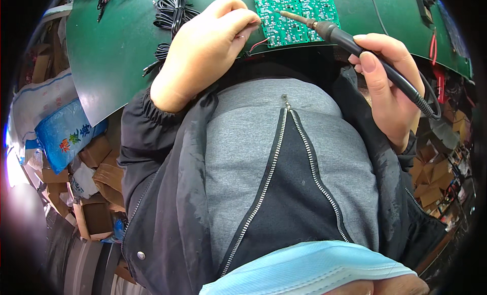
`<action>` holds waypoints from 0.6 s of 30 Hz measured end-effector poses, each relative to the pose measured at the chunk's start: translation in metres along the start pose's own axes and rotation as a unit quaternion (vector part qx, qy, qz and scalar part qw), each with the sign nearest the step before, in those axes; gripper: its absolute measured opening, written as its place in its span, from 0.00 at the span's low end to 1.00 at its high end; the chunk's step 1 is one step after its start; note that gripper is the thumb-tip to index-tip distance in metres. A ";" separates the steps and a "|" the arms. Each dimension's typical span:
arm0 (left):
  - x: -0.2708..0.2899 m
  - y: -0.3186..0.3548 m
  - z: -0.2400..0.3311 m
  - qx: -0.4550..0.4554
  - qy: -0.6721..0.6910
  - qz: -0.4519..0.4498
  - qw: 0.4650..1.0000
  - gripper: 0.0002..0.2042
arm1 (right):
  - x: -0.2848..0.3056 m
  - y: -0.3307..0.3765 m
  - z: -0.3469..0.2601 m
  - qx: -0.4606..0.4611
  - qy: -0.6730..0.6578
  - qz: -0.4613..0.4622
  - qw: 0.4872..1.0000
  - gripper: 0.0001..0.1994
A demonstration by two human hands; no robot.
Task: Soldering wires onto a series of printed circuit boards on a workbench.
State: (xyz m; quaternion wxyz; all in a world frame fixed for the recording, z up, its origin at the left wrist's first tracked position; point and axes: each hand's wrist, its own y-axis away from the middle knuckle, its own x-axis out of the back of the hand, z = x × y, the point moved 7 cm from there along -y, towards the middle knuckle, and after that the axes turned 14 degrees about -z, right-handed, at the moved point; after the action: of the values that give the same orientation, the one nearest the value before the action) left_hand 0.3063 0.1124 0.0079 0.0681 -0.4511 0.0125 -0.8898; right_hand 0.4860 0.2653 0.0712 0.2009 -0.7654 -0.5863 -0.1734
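A soldering iron point(350, 42) with a black handle is held in my right hand point(388, 76), thumb and fingers wrapped round the grip. Its tip points left, over or touching the green circuit board panel point(294, 21), which carries many small components; I cannot tell which. My left hand point(213, 46) is closed in a pinch at the panel's left edge. Whatever those fingertips hold is hidden or too small to make out. Just below them, a thin red and black wire point(258, 43) lies by the panel's lower left corner.
Bundled black cables point(175, 13) lie on the green tabletop point(111, 46) left of my left hand. Red-handled pliers point(433, 46) sit near the right edge. Cardboard boxes point(96, 214) and a blue bag point(66, 135) are piled beyond the table's left side.
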 end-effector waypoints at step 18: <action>-0.009 -0.005 0.007 0.033 -0.051 0.037 0.997 0.06 | -0.015 -0.003 0.005 0.009 -0.025 -0.049 0.998 0.08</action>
State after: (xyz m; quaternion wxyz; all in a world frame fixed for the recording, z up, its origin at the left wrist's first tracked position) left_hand 0.3166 0.1188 0.0054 0.1164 -0.4925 -0.0031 -0.8625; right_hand 0.4792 0.2563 0.0602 0.1841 -0.7379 -0.6296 -0.1590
